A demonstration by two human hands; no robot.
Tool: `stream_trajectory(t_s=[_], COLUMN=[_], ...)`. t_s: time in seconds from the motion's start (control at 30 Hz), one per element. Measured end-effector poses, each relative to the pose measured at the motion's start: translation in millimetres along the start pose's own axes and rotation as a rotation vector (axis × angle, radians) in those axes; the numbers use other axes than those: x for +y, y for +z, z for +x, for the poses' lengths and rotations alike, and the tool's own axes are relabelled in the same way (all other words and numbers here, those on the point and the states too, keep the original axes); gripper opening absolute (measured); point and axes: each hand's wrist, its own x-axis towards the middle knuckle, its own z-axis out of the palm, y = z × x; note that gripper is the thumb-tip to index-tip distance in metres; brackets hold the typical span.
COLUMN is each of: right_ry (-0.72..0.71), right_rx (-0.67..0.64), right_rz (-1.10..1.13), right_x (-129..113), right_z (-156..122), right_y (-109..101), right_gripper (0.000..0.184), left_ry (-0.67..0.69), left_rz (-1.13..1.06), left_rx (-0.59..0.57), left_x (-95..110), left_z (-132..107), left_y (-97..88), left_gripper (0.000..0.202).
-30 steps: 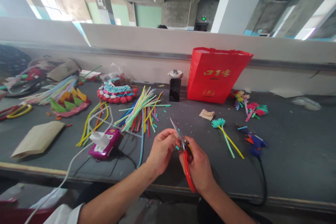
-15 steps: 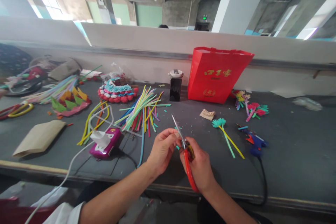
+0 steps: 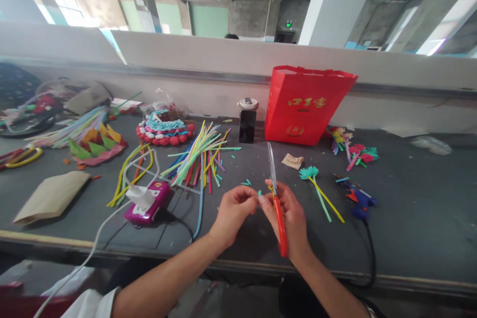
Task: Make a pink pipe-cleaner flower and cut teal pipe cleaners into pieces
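Note:
My left hand [image 3: 236,211] is closed in a pinch at a small teal piece of straw [image 3: 260,193], partly hidden by the fingertips. My right hand [image 3: 290,211] is wrapped round a pair of scissors [image 3: 280,226] with red handles, the blades pointing up and away from me. Its thumb tip meets the left fingertips by the teal piece. A bit of yellow shows beside the scissors' pivot. Cut teal scraps [image 3: 246,182] lie just beyond my left hand. To the right lies a teal flower [image 3: 308,173] with a green and a yellow stem.
A pile of coloured straws [image 3: 203,151], a purple power socket [image 3: 147,203] with white cable and a tan paper packet [image 3: 52,198] lie left. Behind stand a phone [image 3: 247,126] and a red bag [image 3: 303,109]. A blue glue gun [image 3: 360,199] with cord lies right.
The scissors have swung upright and right, their blades away from my left fingers. My right thumb has come to the left fingertips. More teal scraps show on the table.

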Motion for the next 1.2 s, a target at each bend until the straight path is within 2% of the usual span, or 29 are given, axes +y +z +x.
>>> stream_trajectory(t_s=[0.1, 0.2, 0.27, 0.43, 0.6, 0.73, 0.93, 1.03, 1.2], right_ry=[0.013, 0.021, 0.042, 0.139, 0.180, 0.123, -0.094, -0.182, -0.263], right_rx=[0.020, 0.027, 0.017, -0.025, -0.046, -0.019, -0.044, -0.085, -0.095], right_rz=[-0.002, 0.004, 0.055, 0.253, 0.332, 0.155, -0.338, -0.466, -0.527], right_x=[-0.9, -4.0, -6.1, -10.1, -14.6, -12.2, 5.3, 11.2, 13.1], right_z=[3.3, 6.9, 9.1, 12.3, 11.4, 9.4, 1.6, -4.5, -9.4], right_y=[1.7, 0.9, -0.9, -4.7, -4.0, -5.1, -4.9, -2.1, 3.2], right_gripper=[0.039, 0.037, 0.036, 0.039, 0.041, 0.041, 0.038, 0.038, 0.037], left_ry=[0.081, 0.124, 0.066, -0.236, -0.316, -0.313, -0.125, -0.093, -0.072], left_rz=[0.210, 0.310, 0.264, -0.059, -0.193, -0.262, -0.353, -0.396, -0.437], left_rx=[0.020, 0.012, -0.022, -0.216, -0.326, -0.267, -0.061, -0.032, -0.051], left_x=[-1.4, 0.9, 3.2, 8.0, 7.1, 7.2, 15.4, 16.8, 13.0], left_z=[-2.1, -3.4, -2.3, 3.3, 4.4, 5.7, 6.8, 6.1, 4.8], left_y=[1.8, 2.2, 0.4, -7.5, -9.0, -9.2, -11.9, -11.5, -10.3], left_gripper=[0.006, 0.005, 0.006, 0.014, 0.014, 0.011, 0.009, 0.008, 0.010])
